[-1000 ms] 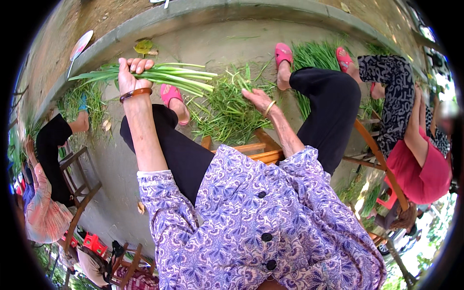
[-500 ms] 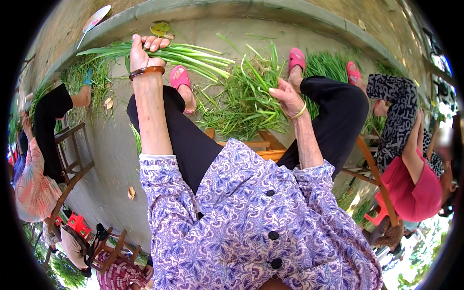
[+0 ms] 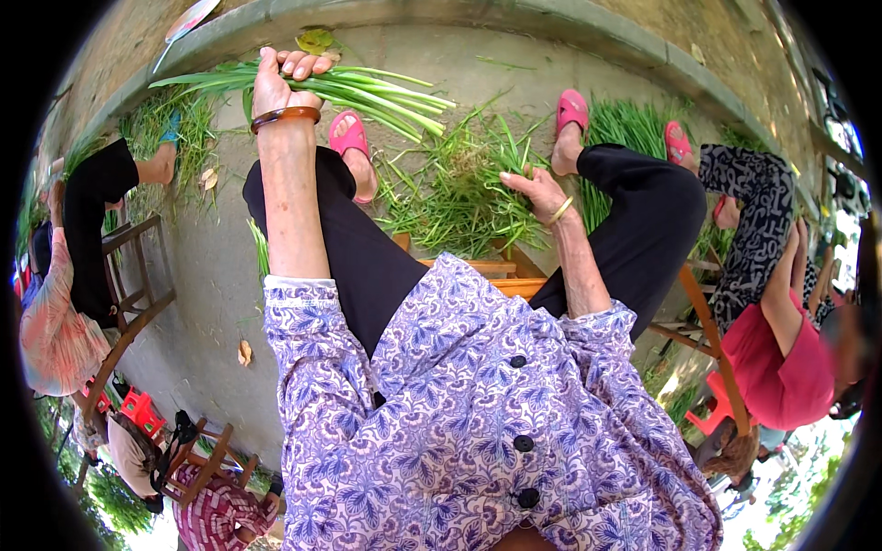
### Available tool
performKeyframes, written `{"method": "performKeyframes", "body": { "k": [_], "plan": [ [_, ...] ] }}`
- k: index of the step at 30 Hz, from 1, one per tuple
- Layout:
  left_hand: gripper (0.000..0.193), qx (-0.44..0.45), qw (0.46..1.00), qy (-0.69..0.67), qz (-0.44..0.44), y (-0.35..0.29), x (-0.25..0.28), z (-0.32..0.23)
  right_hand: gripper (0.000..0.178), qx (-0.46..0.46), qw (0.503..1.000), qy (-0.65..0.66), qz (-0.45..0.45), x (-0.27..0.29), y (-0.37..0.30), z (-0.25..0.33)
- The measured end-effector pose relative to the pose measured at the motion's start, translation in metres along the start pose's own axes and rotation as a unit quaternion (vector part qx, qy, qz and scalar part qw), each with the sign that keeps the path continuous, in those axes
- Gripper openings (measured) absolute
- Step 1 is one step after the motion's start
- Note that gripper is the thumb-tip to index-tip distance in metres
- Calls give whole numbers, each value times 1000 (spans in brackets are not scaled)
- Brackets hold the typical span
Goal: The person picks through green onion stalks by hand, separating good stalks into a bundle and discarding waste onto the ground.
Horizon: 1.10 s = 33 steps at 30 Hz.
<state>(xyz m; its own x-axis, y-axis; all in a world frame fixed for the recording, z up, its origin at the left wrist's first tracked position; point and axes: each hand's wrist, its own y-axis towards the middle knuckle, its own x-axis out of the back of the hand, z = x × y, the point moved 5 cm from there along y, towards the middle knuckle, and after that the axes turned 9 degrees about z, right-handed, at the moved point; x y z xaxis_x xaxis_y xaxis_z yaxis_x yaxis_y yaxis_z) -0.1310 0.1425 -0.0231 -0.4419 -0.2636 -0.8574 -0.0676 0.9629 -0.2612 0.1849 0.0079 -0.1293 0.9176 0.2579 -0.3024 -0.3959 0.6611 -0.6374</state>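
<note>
My left hand (image 3: 287, 81) is closed around a bunch of long chives (image 3: 381, 96). Their pale cut ends fan out to the right, and the leafy tips trail to the left. On the right, my right hand (image 3: 537, 195) is curled beside a heap of loose green trimmings (image 3: 450, 188). A few green blades (image 3: 513, 142) rise from it; its fingers are partly hidden behind the thumb. The heap lies on the ground between my feet, in front of a wooden stool (image 3: 514, 275).
A pile of chives (image 3: 616, 129) lies beyond my right foot. A concrete kerb (image 3: 404, 23) curves along the far side, with a hand fan (image 3: 188, 20) at its left. One person in pink (image 3: 767, 367) sits at the right, another (image 3: 60, 321) at the left beside a wooden chair (image 3: 138, 266).
My right hand has drawn back a little toward me and left, the green blades dropping lower with it. My left hand has risen slightly, still holding the chives.
</note>
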Motion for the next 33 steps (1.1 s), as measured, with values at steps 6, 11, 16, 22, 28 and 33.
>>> {"method": "performKeyframes", "body": {
  "k": [6,11,16,22,28,33],
  "plan": [
    [35,3,1000,-17,20,1,2,-3,51,-117,979,-166,-17,7,6,-22],
    [36,3,1000,-15,12,0,2,-3,48,-117,769,-618,-117,26,9,-55],
    [36,10,999,-20,23,1,-1,0,38,-69,843,-531,-48,27,21,-59],
    [38,16,999,-33,31,3,2,0,36,-52,846,-527,-62,27,26,-61],
    [38,39,998,-40,19,4,-1,10,36,44,895,-434,-89,27,28,-45],
    [36,69,995,-28,61,5,-12,29,28,126,982,-88,-109,24,25,-5]
  ]
}}
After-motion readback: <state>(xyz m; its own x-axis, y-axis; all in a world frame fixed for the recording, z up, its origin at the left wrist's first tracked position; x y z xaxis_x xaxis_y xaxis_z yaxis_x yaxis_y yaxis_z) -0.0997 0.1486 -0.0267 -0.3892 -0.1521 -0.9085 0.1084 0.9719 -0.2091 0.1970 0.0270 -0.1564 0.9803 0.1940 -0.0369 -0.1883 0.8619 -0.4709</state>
